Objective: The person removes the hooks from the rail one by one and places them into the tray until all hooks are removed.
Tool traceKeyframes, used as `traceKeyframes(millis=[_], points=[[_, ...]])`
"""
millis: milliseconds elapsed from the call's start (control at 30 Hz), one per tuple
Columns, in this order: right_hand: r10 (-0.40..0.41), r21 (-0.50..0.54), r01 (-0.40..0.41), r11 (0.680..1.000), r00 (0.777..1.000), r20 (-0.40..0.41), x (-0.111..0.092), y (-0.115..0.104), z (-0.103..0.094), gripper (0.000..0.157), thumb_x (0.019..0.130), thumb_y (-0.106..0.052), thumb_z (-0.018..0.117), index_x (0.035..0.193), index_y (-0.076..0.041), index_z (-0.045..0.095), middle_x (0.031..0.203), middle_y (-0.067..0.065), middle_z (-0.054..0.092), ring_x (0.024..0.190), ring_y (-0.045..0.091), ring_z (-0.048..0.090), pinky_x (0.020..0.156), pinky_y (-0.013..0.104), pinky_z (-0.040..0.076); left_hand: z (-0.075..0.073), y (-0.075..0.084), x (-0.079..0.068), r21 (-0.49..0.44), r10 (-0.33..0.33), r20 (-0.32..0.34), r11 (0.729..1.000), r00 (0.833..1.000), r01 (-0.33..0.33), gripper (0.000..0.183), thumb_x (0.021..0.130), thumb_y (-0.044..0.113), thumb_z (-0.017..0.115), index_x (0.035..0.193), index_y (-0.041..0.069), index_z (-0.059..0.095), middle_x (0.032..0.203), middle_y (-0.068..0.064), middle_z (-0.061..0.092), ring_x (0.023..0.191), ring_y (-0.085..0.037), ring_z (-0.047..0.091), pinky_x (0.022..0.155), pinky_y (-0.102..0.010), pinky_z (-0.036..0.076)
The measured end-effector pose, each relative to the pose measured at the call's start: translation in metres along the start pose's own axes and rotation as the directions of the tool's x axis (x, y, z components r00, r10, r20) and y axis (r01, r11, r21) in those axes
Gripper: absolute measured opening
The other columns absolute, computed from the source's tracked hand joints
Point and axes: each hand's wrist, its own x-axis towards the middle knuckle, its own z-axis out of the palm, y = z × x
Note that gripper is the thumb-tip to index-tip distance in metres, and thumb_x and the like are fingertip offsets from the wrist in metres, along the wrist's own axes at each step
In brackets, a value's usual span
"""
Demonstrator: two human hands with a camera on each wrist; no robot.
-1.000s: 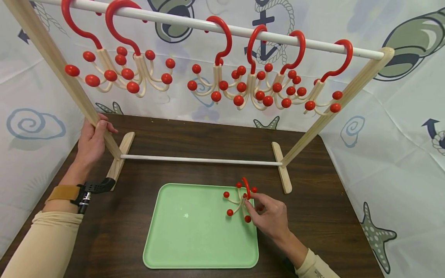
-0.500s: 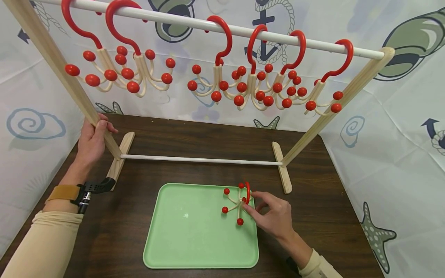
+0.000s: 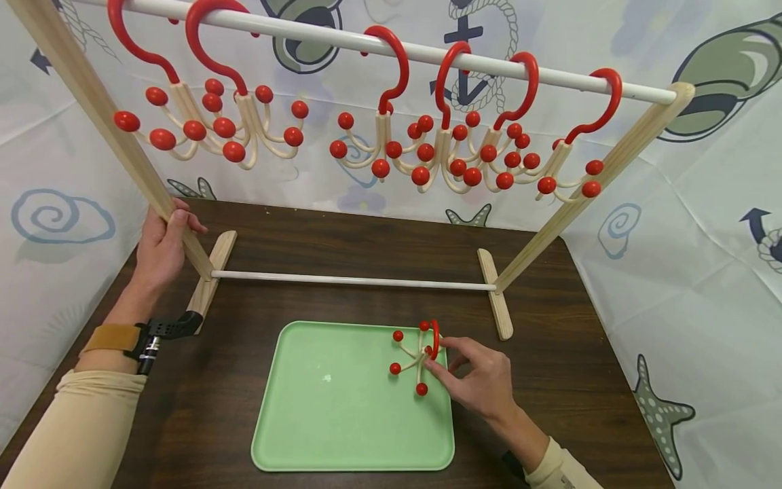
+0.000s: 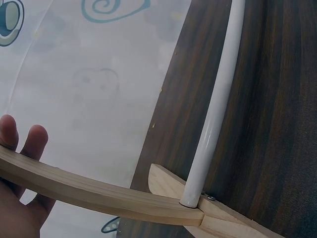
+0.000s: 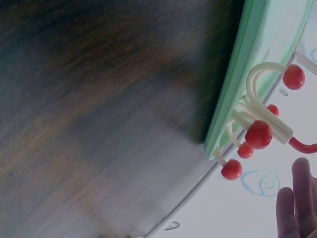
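My left hand grips the left wooden post of a hanging rack, low down; fingers also show around the post in the left wrist view. With thumb and fingertips, my right hand pinches a hook hanger near its red hook. Cream arms with red ball tips spread out from the hanger, which is over the right back corner of the green tray. In the right wrist view, only some fingers show and the hook runs out of frame.
Several similar hangers hang from the white top rod. A lower white rod joins the posts behind the tray. The right wooden foot stands on the dark table. Patterned cloth lines the back and sides.
Over the first half second, the right hand shifted the hanger slightly down and left and turned it a little. Since then it has stayed nearly still. The left hand has not moved.
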Motion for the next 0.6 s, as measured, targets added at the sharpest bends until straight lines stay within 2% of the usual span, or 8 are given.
traceKeyframes(millis=[233,367,600], points=[[-0.019,-0.012,0.019,1.0,0.999,-0.036,0.003,-0.002,-0.007,0.038,0.078,-0.043,0.081,0.101,-0.014,0.072,0.089,-0.004,0.073,0.054,0.003,0.063,0.051,0.021,0.048,-0.001,-0.002,0.0,-0.004,-0.018,0.009,1.0,1.0,0.018,0.022,0.107,0.028,0.033,0.124,0.018,0.043,0.096,-0.006,0.054,0.091,-0.012,0.059,0.085,-0.03,0.038],[-0.023,0.0,0.023,1.0,0.998,-0.062,0.007,-0.002,-0.014,0.04,0.081,-0.045,0.078,0.103,-0.013,0.072,0.09,-0.004,0.072,0.055,0.005,0.064,0.052,0.025,0.051,0.0,-0.001,0.001,-0.005,-0.014,0.004,1.0,1.0,0.014,0.021,0.107,0.028,0.033,0.123,0.018,0.043,0.096,-0.006,0.054,0.09,-0.012,0.059,0.085,-0.03,0.038],[-0.131,-0.01,0.131,0.991,0.978,-0.163,0.024,-0.003,-0.034,0.046,0.087,-0.049,0.07,0.102,-0.006,0.072,0.089,0.003,0.074,0.053,0.01,0.064,0.053,0.03,0.052,0.0,-0.002,0.001,-0.014,-0.018,-0.005,1.0,1.0,0.018,0.016,0.107,0.026,0.033,0.119,0.022,0.044,0.094,-0.007,0.054,0.089,-0.012,0.059,0.084,-0.031,0.037]])
